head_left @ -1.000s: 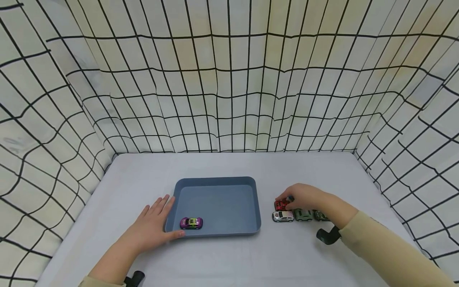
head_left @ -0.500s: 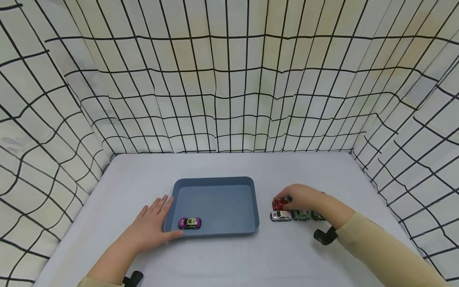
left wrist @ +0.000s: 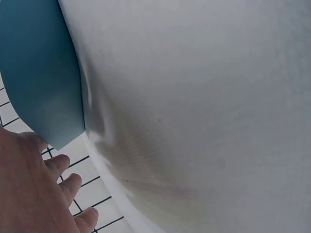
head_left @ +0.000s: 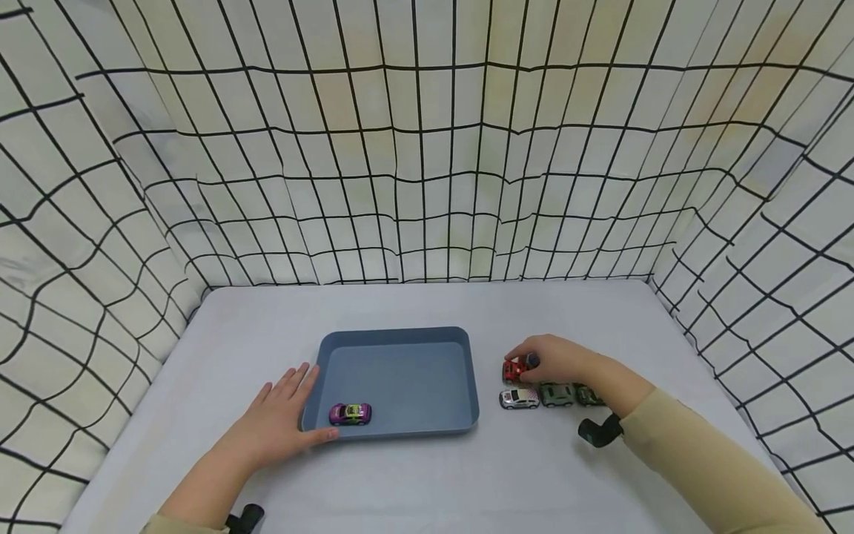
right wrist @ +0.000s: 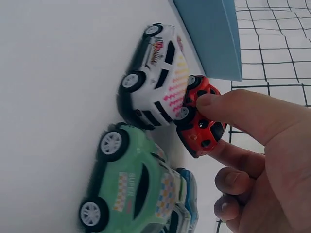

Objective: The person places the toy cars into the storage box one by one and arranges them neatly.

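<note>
My right hand (head_left: 560, 362) pinches a red toy car (head_left: 512, 371) between thumb and fingers, right of the blue tray (head_left: 414, 434). In the right wrist view the red car (right wrist: 197, 133) is tilted beside a white toy car (right wrist: 160, 80) with pink and yellow marks. A green toy car (right wrist: 133, 184) stands nearer the wrist. My left hand (head_left: 270, 423) lies at the tray's left side, fingers spread and straight, thumb on the front rim. Inside the tray's front left corner sits a purple toy car (head_left: 350, 414) with green marks.
Right of the green car stands a dark green car (head_left: 589, 396), partly hidden by my right wrist. A blue-edged car (right wrist: 189, 194) shows partly behind the green one. White cloth covers the table (head_left: 414, 482). Black-lined netting (head_left: 427, 178) surrounds its back and sides.
The red car in my right hand has moved slightly up and away from the white car. My left hand keeps its place on the tray. The head view has shifted slightly.
</note>
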{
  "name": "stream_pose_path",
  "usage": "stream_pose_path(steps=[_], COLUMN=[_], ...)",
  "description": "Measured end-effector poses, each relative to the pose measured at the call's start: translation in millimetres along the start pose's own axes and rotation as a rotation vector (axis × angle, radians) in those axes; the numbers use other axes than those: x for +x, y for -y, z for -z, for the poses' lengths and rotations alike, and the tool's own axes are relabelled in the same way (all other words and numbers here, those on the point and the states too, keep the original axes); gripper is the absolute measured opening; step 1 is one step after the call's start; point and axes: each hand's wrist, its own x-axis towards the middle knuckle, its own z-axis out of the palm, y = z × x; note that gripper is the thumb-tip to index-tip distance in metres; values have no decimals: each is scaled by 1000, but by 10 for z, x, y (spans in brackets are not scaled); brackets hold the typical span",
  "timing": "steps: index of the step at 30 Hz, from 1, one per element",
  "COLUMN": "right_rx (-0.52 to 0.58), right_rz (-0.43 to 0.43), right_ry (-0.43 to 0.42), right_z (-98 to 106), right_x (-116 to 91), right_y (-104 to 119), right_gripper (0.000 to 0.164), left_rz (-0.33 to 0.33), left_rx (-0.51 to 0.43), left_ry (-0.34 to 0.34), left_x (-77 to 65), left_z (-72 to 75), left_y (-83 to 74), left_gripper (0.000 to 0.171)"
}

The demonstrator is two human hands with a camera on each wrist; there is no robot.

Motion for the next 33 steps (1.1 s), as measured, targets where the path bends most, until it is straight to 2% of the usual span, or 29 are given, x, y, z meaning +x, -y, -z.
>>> stream_pose_path(steps=[4,10,15,25,33], right_rx=[36,153,210,206,271], right_rz=[16,47,42,46,67], right_ry=[-2,18,29,24,41], right_z=[35,108,174,246,292], right_x=[14,15,18,135,257], right_y=[-21,-29,1,93,251], right_gripper=[36,39,41,42,41], left_rz=[6,3,2,4,6], left_rx=[-4,-12,-25,-27,-31], left_ry=[8,21,27,16,15], left_x=[16,14,11,12,3], left_z=[-13,-6,5,-20,-7], left_y=[22,18,3,14,8], left_gripper=[122,123,123,124,123])
